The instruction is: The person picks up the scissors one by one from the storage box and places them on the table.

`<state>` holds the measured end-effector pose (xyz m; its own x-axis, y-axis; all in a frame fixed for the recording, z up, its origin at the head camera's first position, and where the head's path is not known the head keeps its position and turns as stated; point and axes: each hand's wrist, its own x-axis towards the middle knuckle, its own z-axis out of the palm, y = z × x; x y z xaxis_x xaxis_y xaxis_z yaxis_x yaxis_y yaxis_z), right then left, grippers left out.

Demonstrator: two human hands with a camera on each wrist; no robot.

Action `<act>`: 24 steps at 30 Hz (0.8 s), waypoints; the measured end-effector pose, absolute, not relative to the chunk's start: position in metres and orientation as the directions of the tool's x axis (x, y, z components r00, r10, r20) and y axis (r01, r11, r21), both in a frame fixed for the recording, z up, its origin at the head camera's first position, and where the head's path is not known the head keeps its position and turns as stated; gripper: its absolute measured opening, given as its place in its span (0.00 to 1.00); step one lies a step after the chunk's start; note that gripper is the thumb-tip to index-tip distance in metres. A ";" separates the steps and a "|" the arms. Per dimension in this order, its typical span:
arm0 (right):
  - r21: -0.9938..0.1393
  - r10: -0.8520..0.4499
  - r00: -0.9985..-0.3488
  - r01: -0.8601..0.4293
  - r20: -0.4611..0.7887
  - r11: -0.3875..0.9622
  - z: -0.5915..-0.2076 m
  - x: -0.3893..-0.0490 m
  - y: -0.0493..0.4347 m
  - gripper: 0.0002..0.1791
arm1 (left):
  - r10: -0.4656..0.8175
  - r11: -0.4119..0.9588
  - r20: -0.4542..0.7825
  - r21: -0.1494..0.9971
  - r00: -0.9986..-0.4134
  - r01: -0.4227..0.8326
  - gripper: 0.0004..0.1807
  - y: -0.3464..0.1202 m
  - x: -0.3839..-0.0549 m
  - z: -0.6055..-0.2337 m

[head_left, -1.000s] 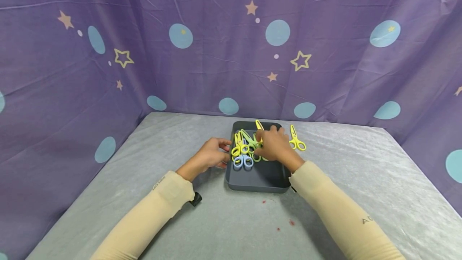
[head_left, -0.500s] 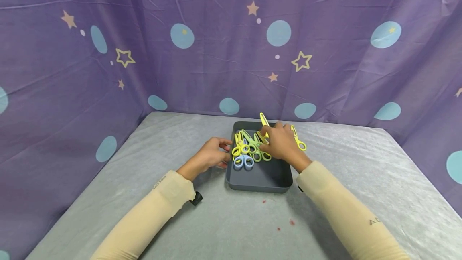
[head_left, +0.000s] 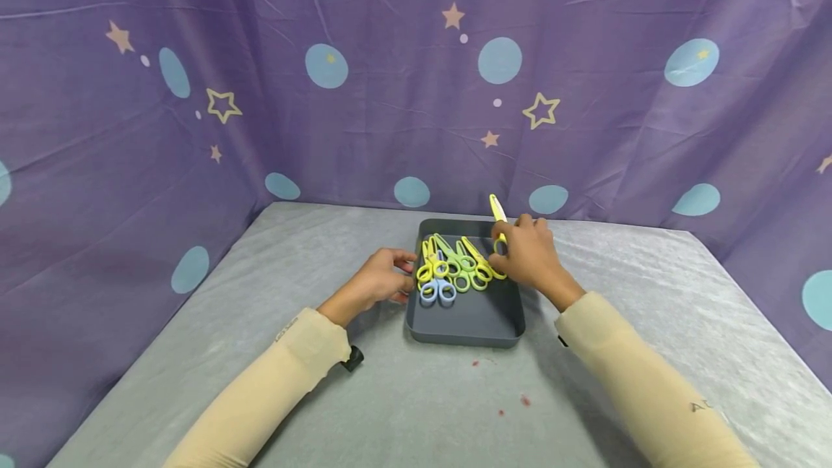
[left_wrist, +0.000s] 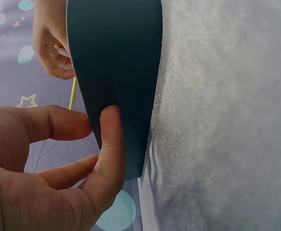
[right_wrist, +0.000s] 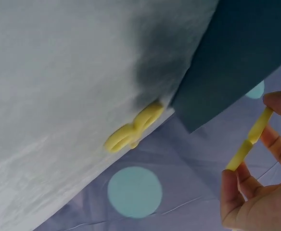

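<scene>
My right hand (head_left: 529, 251) holds a pair of yellow scissors (head_left: 497, 208) over the tray's right edge, blades pointing up and away. In the right wrist view its fingers pinch the yellow handles (right_wrist: 251, 140) edge-on. The left hand (head_left: 383, 276) is at the dark grey tray (head_left: 468, 320); in the left wrist view thumb and fingers pinch its side wall (left_wrist: 126, 72). Inside the tray lie yellow scissors (head_left: 432, 258), blue scissors (head_left: 438, 290), and green scissors (head_left: 462, 266), partly overlapping, with more yellow scissors (head_left: 481, 258) towards the right.
Another pair of yellow scissors (right_wrist: 133, 129) lies on the grey cloth-covered table (head_left: 617, 295) right of the tray, hidden behind my right hand in the head view. A purple patterned curtain (head_left: 390, 143) stands behind and beside the table.
My right hand has moved right with the yellow scissors, from over the tray's middle to its right edge, and now covers the pair on the table. The left hand stays put.
</scene>
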<state>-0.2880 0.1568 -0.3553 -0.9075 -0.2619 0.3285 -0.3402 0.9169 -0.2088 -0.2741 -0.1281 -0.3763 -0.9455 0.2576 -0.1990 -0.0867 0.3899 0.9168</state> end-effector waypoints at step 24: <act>-0.239 -0.164 -0.931 -0.249 0.326 0.939 -0.366 -0.296 0.219 0.23 | 0.257 0.389 -0.199 0.917 -0.946 -0.087 0.37 -0.128 -0.273 -0.378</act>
<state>-0.2961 0.2189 -0.3662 -0.9310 -0.1642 0.3260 -0.2491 0.9386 -0.2388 -0.2733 -0.1278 -0.3779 -0.9458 0.2570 -0.1986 -0.0869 0.3890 0.9171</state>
